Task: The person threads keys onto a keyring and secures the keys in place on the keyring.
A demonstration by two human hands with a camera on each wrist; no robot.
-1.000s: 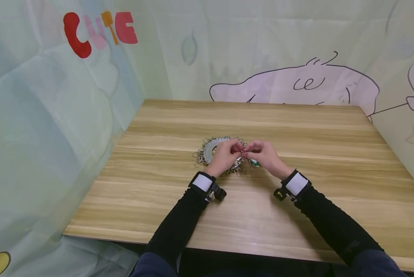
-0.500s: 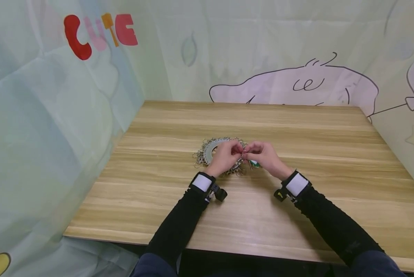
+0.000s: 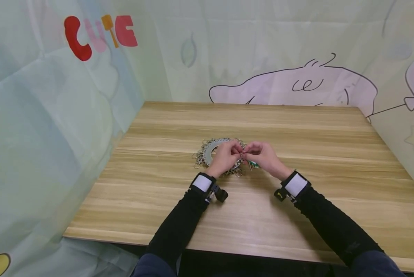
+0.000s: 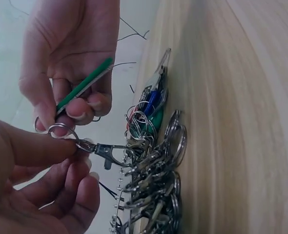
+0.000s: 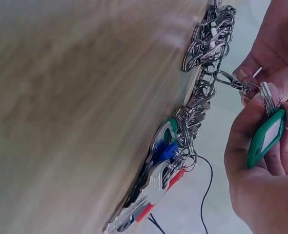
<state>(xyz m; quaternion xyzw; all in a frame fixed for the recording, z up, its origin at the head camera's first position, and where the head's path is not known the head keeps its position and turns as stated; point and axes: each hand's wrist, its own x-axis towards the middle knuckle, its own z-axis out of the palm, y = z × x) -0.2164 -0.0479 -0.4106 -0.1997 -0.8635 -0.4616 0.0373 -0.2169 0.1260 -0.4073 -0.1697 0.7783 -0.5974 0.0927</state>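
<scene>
A grey ring [image 3: 207, 151] fringed with several small metal snap hooks lies on the table, partly hidden by my left hand [image 3: 224, 157]. That hand's thumb and index finger pinch one snap hook [image 4: 105, 151] at the base of its split ring [image 4: 68, 126]. My right hand [image 3: 265, 157] meets it fingertip to fingertip. It holds a green key tag [image 5: 266, 139] with a silver key [image 5: 267, 97], its thumb and finger at the tag's small ring, right beside the split ring. The tag lies across the right hand's fingers.
More keys hang from the ring close by: a silver key [image 5: 156, 185], a blue tag [image 5: 168, 152] and a red tag [image 5: 175, 178]. The wooden table [image 3: 158, 184] reaches back to a printed cloth wall [image 3: 179, 57]. Another cloth [image 3: 54, 154] hangs along the left side.
Both hands stay together at the ring's right side with only tiny finger shifts. The green tag below the right hand has turned slightly. The head view has tilted a little.
</scene>
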